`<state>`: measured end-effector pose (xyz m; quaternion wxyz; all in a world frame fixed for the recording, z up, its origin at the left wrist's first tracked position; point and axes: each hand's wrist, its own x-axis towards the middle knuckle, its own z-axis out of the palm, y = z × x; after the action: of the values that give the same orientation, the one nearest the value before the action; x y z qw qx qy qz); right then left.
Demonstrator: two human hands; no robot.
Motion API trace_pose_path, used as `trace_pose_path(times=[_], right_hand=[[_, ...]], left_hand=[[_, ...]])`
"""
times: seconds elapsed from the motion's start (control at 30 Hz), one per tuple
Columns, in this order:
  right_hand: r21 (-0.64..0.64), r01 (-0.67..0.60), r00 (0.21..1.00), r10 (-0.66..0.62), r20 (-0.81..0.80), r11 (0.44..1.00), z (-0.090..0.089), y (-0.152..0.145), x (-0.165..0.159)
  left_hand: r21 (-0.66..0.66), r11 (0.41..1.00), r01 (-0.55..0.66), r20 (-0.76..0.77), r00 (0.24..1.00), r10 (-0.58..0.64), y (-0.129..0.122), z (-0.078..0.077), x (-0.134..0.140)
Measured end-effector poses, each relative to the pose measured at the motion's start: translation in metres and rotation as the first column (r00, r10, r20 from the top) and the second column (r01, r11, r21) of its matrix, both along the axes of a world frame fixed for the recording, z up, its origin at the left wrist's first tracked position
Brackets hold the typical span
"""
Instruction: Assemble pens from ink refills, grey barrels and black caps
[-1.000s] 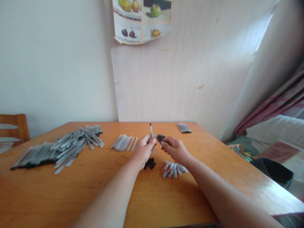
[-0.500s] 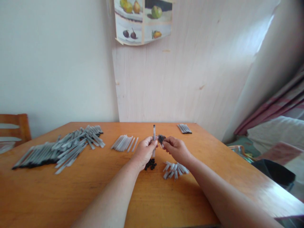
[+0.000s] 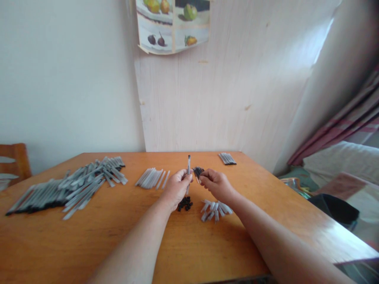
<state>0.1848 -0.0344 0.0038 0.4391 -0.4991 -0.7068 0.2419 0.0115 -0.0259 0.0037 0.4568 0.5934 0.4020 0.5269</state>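
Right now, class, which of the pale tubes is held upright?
The black-topped tube in the left hand: it points upward, whereas the other pale tubes lie on the table.

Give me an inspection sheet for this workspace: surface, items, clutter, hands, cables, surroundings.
Surface: wooden table, glare at right.
Job's things: upright pen; row of pale tubes; black pieces; dark sticks; pile of short pieces.
Clutter: jumbled heap of black-ended tubes, left.
Hands: left hand grips the pen; right hand beside the dark sticks, grip unclear.
Cables: nothing seen.
Surroundings: chair left; fruit pictures ahead; curtain, black container right.
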Motion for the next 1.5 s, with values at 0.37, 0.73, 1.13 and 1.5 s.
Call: trace_pose_path(times=[0.37,0.73,1.13,1.5], right_hand=[[0.007,0.068,0.975,-0.065,-0.212,0.998,0.01,0.002,0.01],[-0.067,0.074,0.995,-0.07,0.068,0.995,0.01,0.005,0.021],[-0.196,0.03,0.992,-0.004,0.129,0.98,0.01,0.007,0.027],[-0.157,0.22,0.968,-0.235,-0.087,0.963,-0.002,0.025,0.049]], left_hand=[[0.476,0.875,-0.09,-0.511,0.781,0.359,0.01,-0.006,-0.014],[0.552,0.834,-0.022,-0.728,0.475,0.494,0.0,0.0,-0.014],[0.592,0.806,0.001,-0.734,0.414,0.539,0.0,-0.002,-0.014],[0.688,0.706,-0.168,-0.554,0.507,0.66,0.02,-0.014,-0.021]])
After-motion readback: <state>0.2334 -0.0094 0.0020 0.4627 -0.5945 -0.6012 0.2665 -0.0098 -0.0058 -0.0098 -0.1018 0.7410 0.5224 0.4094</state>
